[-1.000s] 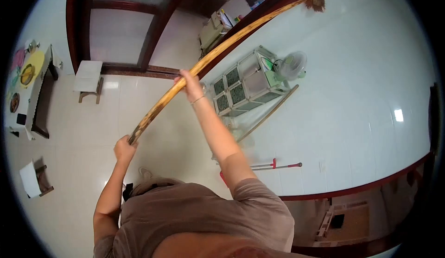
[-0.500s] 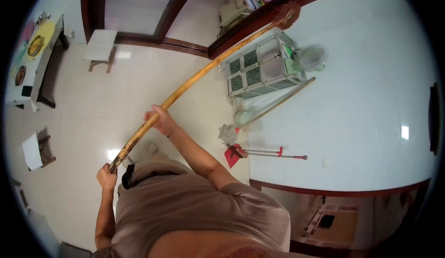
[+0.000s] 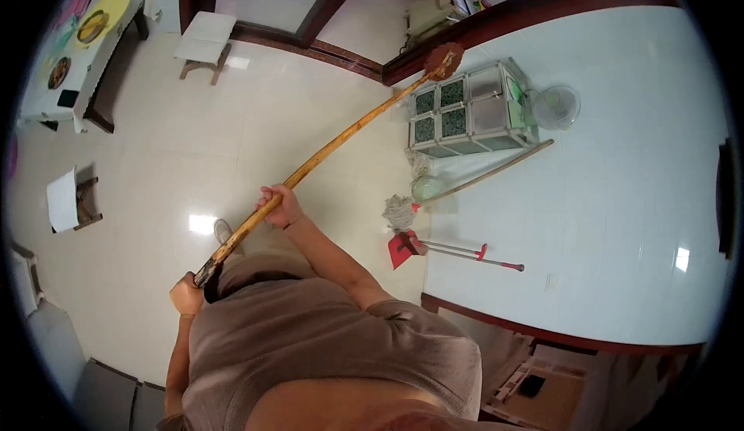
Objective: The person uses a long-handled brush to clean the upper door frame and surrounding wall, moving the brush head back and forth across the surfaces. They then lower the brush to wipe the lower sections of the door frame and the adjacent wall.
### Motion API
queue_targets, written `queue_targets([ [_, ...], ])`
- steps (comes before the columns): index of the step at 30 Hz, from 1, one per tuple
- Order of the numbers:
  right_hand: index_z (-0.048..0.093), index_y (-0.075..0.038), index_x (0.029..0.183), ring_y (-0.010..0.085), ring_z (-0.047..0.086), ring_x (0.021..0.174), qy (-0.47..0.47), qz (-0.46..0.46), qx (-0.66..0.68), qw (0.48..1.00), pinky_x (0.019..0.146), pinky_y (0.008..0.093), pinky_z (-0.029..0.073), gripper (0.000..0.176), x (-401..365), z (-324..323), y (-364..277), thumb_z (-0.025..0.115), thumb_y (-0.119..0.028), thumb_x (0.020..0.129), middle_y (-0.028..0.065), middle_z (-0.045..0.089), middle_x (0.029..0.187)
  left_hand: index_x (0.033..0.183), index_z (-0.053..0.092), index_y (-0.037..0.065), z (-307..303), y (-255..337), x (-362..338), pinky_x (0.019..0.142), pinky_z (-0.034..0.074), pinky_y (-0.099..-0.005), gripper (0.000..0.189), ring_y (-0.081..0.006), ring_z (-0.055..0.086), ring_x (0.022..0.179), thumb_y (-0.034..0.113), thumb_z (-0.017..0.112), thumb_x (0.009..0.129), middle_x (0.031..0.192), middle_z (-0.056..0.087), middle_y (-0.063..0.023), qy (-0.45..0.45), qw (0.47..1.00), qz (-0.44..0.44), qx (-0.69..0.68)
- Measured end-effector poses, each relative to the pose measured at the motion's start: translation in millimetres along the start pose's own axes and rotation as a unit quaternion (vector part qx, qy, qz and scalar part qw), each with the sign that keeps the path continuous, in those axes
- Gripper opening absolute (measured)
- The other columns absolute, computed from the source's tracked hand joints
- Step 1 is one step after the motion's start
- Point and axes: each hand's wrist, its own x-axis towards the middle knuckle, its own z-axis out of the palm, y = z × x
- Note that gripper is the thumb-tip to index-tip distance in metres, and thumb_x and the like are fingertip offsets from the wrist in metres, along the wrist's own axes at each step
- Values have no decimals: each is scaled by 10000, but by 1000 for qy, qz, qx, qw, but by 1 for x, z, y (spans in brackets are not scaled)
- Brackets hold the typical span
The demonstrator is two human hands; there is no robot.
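Note:
A long-handled broom [image 3: 333, 143] with a pale, slightly bent wooden pole runs diagonally up and away from my body. Its round brown bristle head [image 3: 444, 61] is at the far end, overlapping the dark red wooden frame beside the cabinet. At the dark, worn butt of the pole, my left hand [image 3: 187, 295] is closed around the wood near my waist. Farther up the pole, my right hand [image 3: 282, 205] grips it with the fingers wrapped round.
Against the wall stands a low cabinet [image 3: 473, 113] with a fan [image 3: 556, 107] at its end. A mop [image 3: 400, 212] and a red dustpan [image 3: 404, 249] are nearby. Stools [image 3: 205, 39] [image 3: 63, 200] and a table with dishes [image 3: 46, 112] are on the left.
The broom head has swung left and lower relative to the cabinet, with both hands still on the pole. The whole view has shifted, and a shoe shows farther left.

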Motion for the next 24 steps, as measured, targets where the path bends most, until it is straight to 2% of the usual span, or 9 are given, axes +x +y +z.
queue_targets([
  [2,560,-30,847,223,503,605,8,-5,-8,1000,726,398,440,142,-2,-6,2,550,-158,787,34,483,597,679,584,50,-6,2,0,539,464,-413,108,-353,598,602,151,621,685,642,604,-164,-5,1000,10,2],
  [5,558,-25,893,220,499,627,-28,-12,-28,999,738,387,435,176,-10,-6,-2,552,-166,788,34,490,623,671,575,42,1,4,6,537,460,-419,111,-361,582,585,139,629,673,627,592,-167,4,999,27,-30],
  [9,557,-38,924,229,521,692,-37,-67,-74,994,778,412,434,188,-32,31,-35,548,-183,806,44,515,666,670,573,47,15,24,36,533,453,-424,104,-365,574,582,135,630,672,625,586,-167,28,995,45,-85],
  [11,559,-53,922,232,525,713,-41,-82,-91,992,790,426,433,175,-46,57,-53,549,-193,818,47,524,680,681,575,51,21,36,57,533,451,-422,100,-359,579,596,135,630,675,634,589,-164,68,990,65,-109],
  [14,552,-89,886,235,523,738,-27,-134,-73,988,801,446,433,140,-59,87,-89,549,-225,850,49,523,710,709,578,57,26,51,88,537,455,-411,93,-351,583,613,128,631,682,656,597,-148,88,988,61,-114],
  [16,535,-112,839,231,521,738,7,-216,-82,973,784,459,437,140,-57,94,-115,540,-247,875,42,534,754,710,573,61,32,56,94,539,455,-407,78,-344,587,623,113,624,683,672,602,-142,101,985,57,-126],
  [20,519,-112,808,215,503,695,39,-192,-106,975,765,470,439,168,-32,83,-143,541,-265,876,22,508,739,691,557,61,30,64,82,538,452,-406,75,-334,577,606,90,622,668,650,587,-133,112,986,52,-117],
  [23,519,-116,806,188,460,626,82,-167,-102,977,716,441,433,136,-13,65,-145,552,-244,839,3,456,690,685,551,61,30,66,69,538,452,-405,83,-330,569,596,87,625,656,643,580,-128,128,986,38,-100],
  [24,521,-100,823,173,437,575,84,-153,-83,981,707,411,423,121,-11,59,-143,548,-218,820,-9,425,630,685,551,61,28,67,65,538,452,-405,83,-330,569,596,87,625,656,643,580,-128,125,987,33,-95],
])
